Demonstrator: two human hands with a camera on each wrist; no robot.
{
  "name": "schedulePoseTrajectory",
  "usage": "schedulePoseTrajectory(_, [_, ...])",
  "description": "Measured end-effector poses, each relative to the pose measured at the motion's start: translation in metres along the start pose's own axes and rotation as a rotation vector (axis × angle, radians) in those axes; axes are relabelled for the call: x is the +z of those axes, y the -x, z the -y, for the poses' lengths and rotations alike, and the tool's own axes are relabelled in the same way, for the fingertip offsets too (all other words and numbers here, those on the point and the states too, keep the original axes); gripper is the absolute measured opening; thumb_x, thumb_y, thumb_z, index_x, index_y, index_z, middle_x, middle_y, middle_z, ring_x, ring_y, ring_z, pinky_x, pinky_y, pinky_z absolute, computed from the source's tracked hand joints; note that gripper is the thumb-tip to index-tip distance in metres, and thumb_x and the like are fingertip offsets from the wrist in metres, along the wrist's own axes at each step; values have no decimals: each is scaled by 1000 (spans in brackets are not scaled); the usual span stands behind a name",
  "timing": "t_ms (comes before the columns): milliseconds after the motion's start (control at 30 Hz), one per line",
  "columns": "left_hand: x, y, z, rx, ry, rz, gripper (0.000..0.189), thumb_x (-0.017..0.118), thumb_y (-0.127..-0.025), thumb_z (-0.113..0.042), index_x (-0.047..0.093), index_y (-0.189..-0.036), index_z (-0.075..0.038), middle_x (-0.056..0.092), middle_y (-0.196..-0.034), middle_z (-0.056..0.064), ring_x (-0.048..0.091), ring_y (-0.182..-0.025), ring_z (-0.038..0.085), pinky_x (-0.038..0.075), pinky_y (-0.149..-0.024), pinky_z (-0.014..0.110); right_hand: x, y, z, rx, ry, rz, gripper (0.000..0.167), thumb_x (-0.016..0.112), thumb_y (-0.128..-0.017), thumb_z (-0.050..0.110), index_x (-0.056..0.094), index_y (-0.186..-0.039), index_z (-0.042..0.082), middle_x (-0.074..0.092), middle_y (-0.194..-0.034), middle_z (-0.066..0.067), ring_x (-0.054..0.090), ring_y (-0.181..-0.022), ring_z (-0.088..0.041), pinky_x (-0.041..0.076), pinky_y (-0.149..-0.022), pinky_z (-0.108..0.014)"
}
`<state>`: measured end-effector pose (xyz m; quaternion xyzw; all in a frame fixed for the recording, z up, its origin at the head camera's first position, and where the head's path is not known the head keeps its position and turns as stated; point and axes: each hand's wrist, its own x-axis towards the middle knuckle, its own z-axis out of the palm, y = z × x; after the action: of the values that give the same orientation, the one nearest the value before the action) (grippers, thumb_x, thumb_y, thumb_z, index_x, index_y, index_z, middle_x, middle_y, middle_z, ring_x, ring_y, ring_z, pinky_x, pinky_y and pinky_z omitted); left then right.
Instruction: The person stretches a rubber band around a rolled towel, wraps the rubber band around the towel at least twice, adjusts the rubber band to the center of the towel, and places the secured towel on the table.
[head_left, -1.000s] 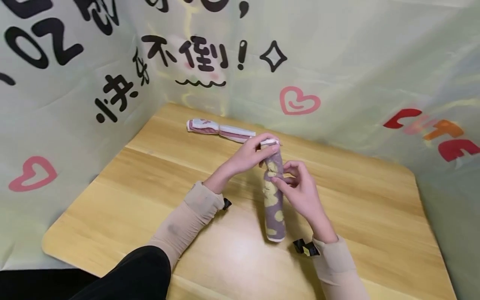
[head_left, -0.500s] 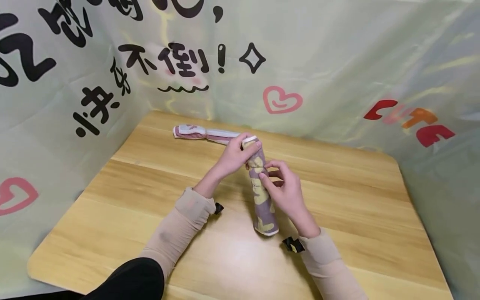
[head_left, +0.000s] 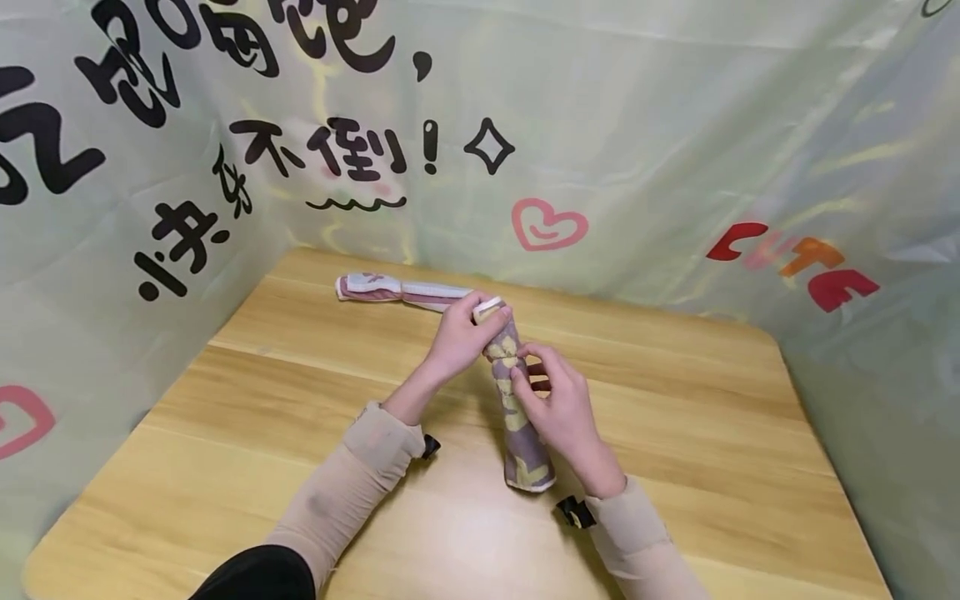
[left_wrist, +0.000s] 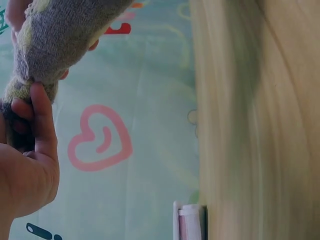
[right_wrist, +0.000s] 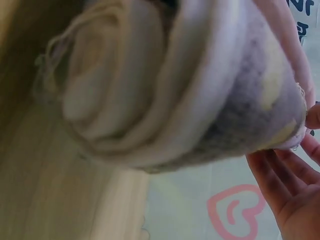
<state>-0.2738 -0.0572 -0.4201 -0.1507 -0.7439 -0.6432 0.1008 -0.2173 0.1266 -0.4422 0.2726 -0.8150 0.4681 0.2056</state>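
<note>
A rolled towel [head_left: 521, 425], purple-grey with yellow patches and white edging, slants over the table between both hands. It is drawn in at a narrow waist toward its far end. My left hand [head_left: 459, 340] grips that far end, thumb across the top. At the waist, my right hand [head_left: 561, 407] pinches the towel between thumb and fingertips from the right side. The left wrist view shows the left hand's fingers curled at the narrowed part of the towel [left_wrist: 70, 42]. Coiled layers of the near end [right_wrist: 145, 95] fill the right wrist view, with loose threads at the edge.
A second rolled towel [head_left: 371, 287], pink and white and bound around its middle, lies at the back of the wooden table [head_left: 675, 433]. Behind it hangs a pale printed cloth [head_left: 637, 150] with lettering and hearts. Black clips [head_left: 575, 512] sit at both cuffs.
The head view has shifted, moving the scene leftward in it. The towel stands at more of a slant than a second ago, its far end to the left. Both hands keep their holds.
</note>
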Motion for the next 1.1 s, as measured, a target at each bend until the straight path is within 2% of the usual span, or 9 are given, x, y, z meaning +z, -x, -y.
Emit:
schedulePoseTrajectory(100, [3, 1, -1, -6, -5, -19, 21, 68, -100, -24, 67, -103, -3, 65, -82, 8, 59, -60, 13, 54, -49, 31, -1, -2, 1, -30, 14, -11, 25, 71, -94, 5, 64, -117, 4, 72, -110, -18, 75, -83, -30, 62, -62, -31])
schedulePoseTrajectory(333, [8, 8, -3, -29, -11, -47, 22, 68, -101, -26, 66, -105, -5, 64, -81, 9, 59, -57, 15, 57, -53, 57, 1, 0, 0, -145, 68, -20, 42, 86, -84, 6, 63, -117, -1, 71, -104, -19, 75, -78, -29, 60, -59, -24])
schedulePoseTrajectory(433, [11, 10, -3, -37, -20, -47, 21, 69, -101, -25, 66, -104, -5, 65, -82, 9, 59, -57, 15, 57, -50, 48, 2, 0, -1, -207, 110, -48, 43, 88, -79, 2, 62, -112, -2, 71, -98, -19, 74, -74, -29, 60, -58, -25])
schedulePoseTrajectory(600, [15, 8, -4, -17, -50, -46, 19, 69, -100, -22, 66, -101, -3, 68, -86, 9, 61, -63, 13, 52, -50, 26, 2, -1, -6, -280, 184, -94, 33, 84, -78, 2, 62, -103, -1, 71, -97, -16, 70, -74, -25, 60, -58, -30])
schedulePoseTrajectory(767, [13, 6, -5, -25, -47, -36, 20, 69, -99, -21, 66, -102, -1, 69, -89, 12, 62, -65, 14, 53, -51, 28, 6, -1, -6, -290, 208, -100, 25, 81, -77, 4, 59, -90, 5, 70, -105, -16, 69, -78, -26, 60, -59, -34])
schedulePoseTrajectory(867, [10, 5, -5, -41, -23, -44, 21, 69, -99, -22, 67, -102, -1, 67, -88, 11, 62, -63, 15, 58, -54, 42, 6, 0, -5, -279, 202, -95, 26, 82, -78, 5, 58, -86, 7, 70, -108, -16, 68, -77, -25, 57, -57, -33])
schedulePoseTrajectory(967, [7, 3, -3, -34, -2, -63, 19, 69, -99, -20, 68, -101, -1, 66, -84, 11, 59, -59, 14, 57, -55, 55, 6, 0, -4, -270, 170, -74, 27, 82, -79, 5, 56, -83, 7, 70, -110, -18, 66, -73, -23, 55, -54, -29])
schedulePoseTrajectory(1033, [6, 3, -3, -29, 22, -71, 18, 69, -99, -18, 68, -100, 0, 65, -81, 11, 57, -56, 14, 56, -53, 55, 6, 1, -4, -264, 154, -60, 29, 83, -80, 5, 54, -82, 7, 70, -111, -19, 67, -73, -24, 55, -53, -27])
schedulePoseTrajectory(1100, [6, 4, -4, -34, 29, -69, 17, 69, -99, -18, 68, -101, 0, 65, -82, 10, 58, -57, 13, 56, -52, 48, 6, 1, -3, -257, 160, -54, 32, 85, -79, 6, 54, -83, 7, 70, -110, -18, 67, -74, -24, 55, -53, -28])
